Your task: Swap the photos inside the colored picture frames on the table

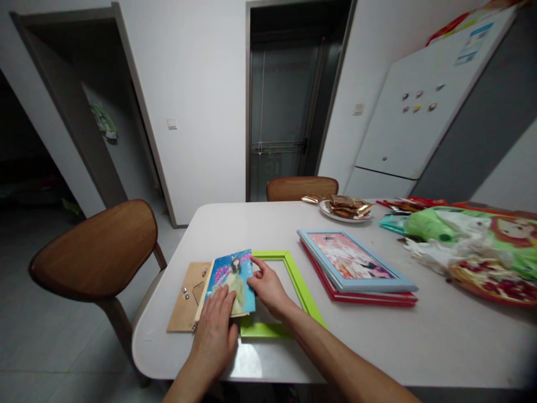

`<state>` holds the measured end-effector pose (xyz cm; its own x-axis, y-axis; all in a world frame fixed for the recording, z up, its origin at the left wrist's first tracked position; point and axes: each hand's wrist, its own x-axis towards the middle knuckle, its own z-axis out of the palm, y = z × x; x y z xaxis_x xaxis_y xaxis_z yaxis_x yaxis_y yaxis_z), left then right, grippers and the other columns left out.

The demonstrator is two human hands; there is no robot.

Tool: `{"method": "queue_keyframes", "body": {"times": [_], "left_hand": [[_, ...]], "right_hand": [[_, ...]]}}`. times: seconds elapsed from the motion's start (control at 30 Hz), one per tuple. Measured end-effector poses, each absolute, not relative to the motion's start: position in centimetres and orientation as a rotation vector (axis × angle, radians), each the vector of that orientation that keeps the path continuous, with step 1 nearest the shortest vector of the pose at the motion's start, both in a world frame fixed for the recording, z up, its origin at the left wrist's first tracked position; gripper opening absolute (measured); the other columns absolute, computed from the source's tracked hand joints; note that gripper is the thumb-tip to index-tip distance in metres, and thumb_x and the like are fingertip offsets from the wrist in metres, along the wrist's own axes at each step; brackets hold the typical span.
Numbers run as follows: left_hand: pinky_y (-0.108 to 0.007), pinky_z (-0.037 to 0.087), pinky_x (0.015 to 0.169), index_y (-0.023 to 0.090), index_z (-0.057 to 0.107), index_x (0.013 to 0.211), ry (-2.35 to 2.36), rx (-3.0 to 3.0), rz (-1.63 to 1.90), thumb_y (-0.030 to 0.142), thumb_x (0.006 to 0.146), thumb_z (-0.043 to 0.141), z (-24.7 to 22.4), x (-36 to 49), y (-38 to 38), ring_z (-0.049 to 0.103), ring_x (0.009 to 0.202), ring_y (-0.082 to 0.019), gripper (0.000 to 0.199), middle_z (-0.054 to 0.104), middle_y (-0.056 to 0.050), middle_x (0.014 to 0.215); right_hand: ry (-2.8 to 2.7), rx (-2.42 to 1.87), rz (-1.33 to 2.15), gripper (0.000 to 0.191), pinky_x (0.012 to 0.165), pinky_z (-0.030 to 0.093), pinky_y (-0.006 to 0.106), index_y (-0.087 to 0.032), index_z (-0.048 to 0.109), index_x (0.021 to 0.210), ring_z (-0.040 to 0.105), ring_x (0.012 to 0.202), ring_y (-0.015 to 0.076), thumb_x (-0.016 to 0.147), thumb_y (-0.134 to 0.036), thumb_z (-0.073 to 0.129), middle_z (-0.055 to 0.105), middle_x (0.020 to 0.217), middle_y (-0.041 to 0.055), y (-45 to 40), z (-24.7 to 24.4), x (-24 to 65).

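Observation:
A blue picture (229,280) of a dark-haired figure in a pale yellow-green dress lies tilted near the table's front left; cream edges show at its left and bottom. My left hand (216,324) lies on its lower part with the fingers stretched out. At its right edge my right hand (268,285) pinches it between thumb and fingers. Beneath the picture's right side is a lime-green photo frame (300,280), whose left side is covered. A brown backing board (180,313) with metal clips lies to the left, partly under the picture.
Right of my hands, a light-blue frame (358,286) with a picture lies on red frames (377,300). Farther back stands a plate (346,217) of gold-wrapped packets. Pomegranate seeds (499,280) and green packaging (436,224) sit at right. Wooden chairs (96,246) flank the table (235,221).

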<state>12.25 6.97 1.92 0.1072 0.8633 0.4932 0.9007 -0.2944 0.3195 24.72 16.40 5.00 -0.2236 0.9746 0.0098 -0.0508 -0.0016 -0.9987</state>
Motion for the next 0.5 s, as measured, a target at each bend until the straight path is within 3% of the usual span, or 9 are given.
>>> {"method": "queue_keyframes", "body": {"times": [0.17, 0.23, 0.33, 0.43, 0.5], "left_hand": [[-0.039, 0.037, 0.093, 0.017, 0.049, 0.112, -1.874, -2.122, -1.5, 0.01, 0.073, 0.035, 4.5, 11.4, 8.0, 0.048, 0.108, -0.02, 0.042, 0.055, -0.008, 0.115], [-0.039, 0.04, 0.088, 0.016, 0.053, 0.106, -2.005, -1.915, -1.801, 0.021, 0.077, 0.039, 5.8, 11.6, 8.1, 0.054, 0.1, -0.022, 0.032, 0.061, -0.009, 0.104], [-0.038, 0.044, 0.081, 0.012, 0.056, 0.097, -2.123, -1.617, -2.345, 0.035, 0.077, 0.045, 6.9, 13.0, 8.3, 0.059, 0.089, -0.024, 0.032, 0.065, -0.009, 0.089], [-0.035, 0.044, 0.082, 0.011, 0.053, 0.102, -2.033, -1.511, -2.897, 0.036, 0.076, 0.048, 6.7, 15.2, 8.4, 0.059, 0.09, -0.022, 0.037, 0.065, -0.009, 0.091], [-0.034, 0.041, 0.086, 0.011, 0.049, 0.108, -2.002, -1.592, -3.044, 0.035, 0.075, 0.05, 6.3, 16.4, 8.3, 0.056, 0.096, -0.021, 0.041, 0.063, -0.009, 0.098]], "right_hand": [[-1.218, -0.821, 1.486, 0.061, 0.046, 0.041, 0.02, -0.017, 0.033, 0.122, 0.049, 0.049, 0.0074, 0.065, -0.024, 0.053, 0.051, 0.061, -0.0057, 14.7, 8.7, 24.1], [-1.191, -0.844, 1.51, 0.054, 0.052, 0.044, 0.022, -0.015, 0.039, 0.116, 0.055, 0.057, 0.0097, 0.067, -0.03, 0.054, 0.056, 0.071, -0.0006, 14.2, 8.8, 24.4], [-1.118, -0.974, 1.61, 0.036, 0.052, 0.043, 0.022, -0.013, 0.05, 0.099, 0.056, 0.058, 0.0103, 0.068, -0.032, 0.055, 0.058, 0.074, 0.0028, 13.8, 7.4, 25.2], [-0.92, -0.904, 1.735, 0.024, 0.053, 0.045, 0.024, -0.015, 0.052, 0.088, 0.057, 0.06, 0.0114, 0.072, -0.033, 0.049, 0.061, 0.075, 0.0036, 14.1, 5.9, 26.2], [-0.799, -0.824, 1.681, 0.018, 0.057, 0.046, 0.024, -0.017, 0.051, 0.088, 0.059, 0.066, 0.0126, 0.073, -0.027, 0.046, 0.063, 0.078, 0.0033, 14.5, 5.7, 27.3]]}}
